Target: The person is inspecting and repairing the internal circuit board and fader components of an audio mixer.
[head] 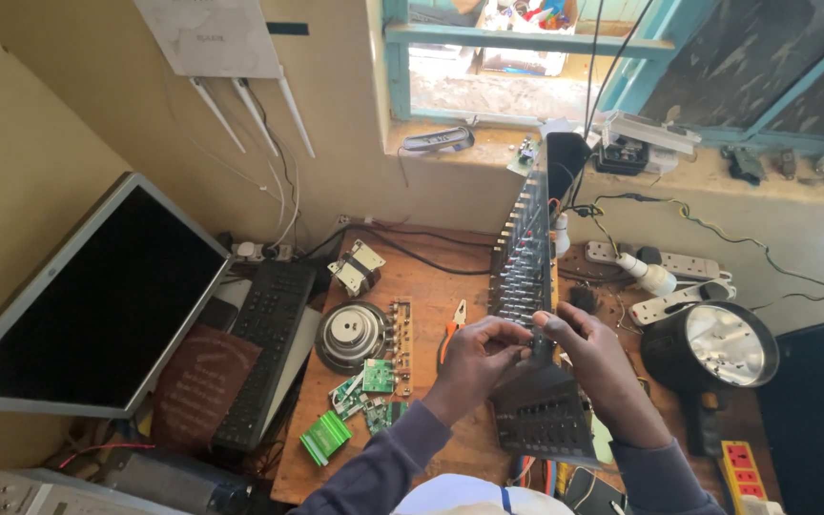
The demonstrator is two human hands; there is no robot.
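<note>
Head view: left hand (pixel 474 362) and right hand (pixel 588 358) pinch a knob on the stiff, likely heavy mixer panel (pixel 531 315); grip its edges

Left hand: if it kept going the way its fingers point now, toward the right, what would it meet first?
The left hand points right at the upright mixer panel; its fingertips already seem to touch the knob edge, with the right hand just beyond. Depth is unclear from this single view.
</note>
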